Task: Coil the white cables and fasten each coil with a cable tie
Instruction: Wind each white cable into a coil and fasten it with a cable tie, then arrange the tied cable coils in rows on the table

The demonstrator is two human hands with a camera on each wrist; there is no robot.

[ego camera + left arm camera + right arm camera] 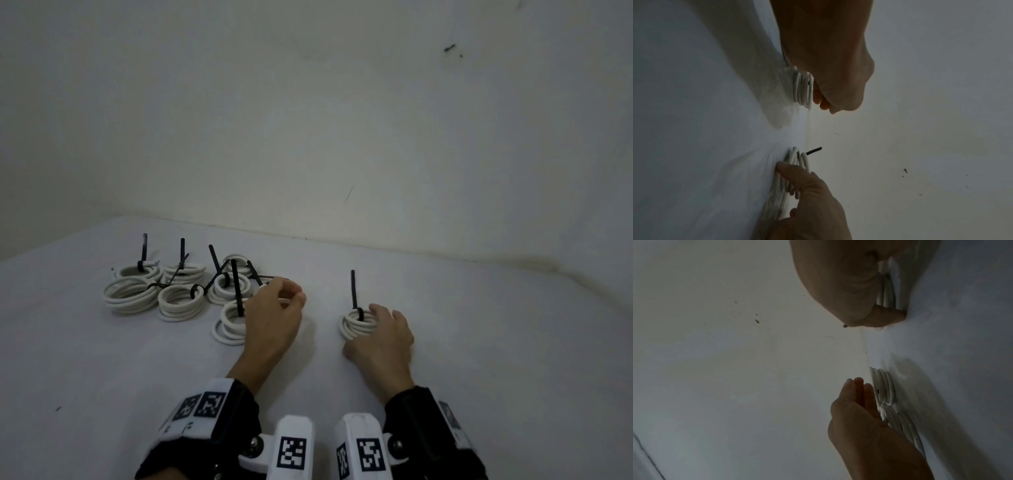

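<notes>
We begin nearest the body. The right hand [380, 342] lies on the white sheet [479, 342] with its fingers curled over the near side of a lone coil [354, 324]; the right wrist view shows the fingers wrapped round the turns and a fingertip pressed against the sheet. We count this as a grip on the coil. A black tie [354, 291] stands upright from its far rim.

The left hand [274, 318] hovers just right of another coil [230, 323], fingers loosely bent. In the head view it appears to hold nothing; in the right wrist view the fingers [857, 391] run nearly straight beside the turns. Whether they touch the cable, we cannot tell.

Farther off, to the left, lies a cluster of tied coils [171, 291], touching one another, ties pointing up at varied angles. Behind them rises the wall [342, 120].

Handling, by our judgement: the cable is light and springy. A coil should hold its shape once tied, but the turns may slide over one another. Take hold across all turns at once, near the tie, not by the tie's tail.

View differences: the left wrist view shows the lone coil edge-on, turns stacked, under the right hand [830, 73], which the head view hides. Only the head view shows the cluster and the tie count.
</notes>
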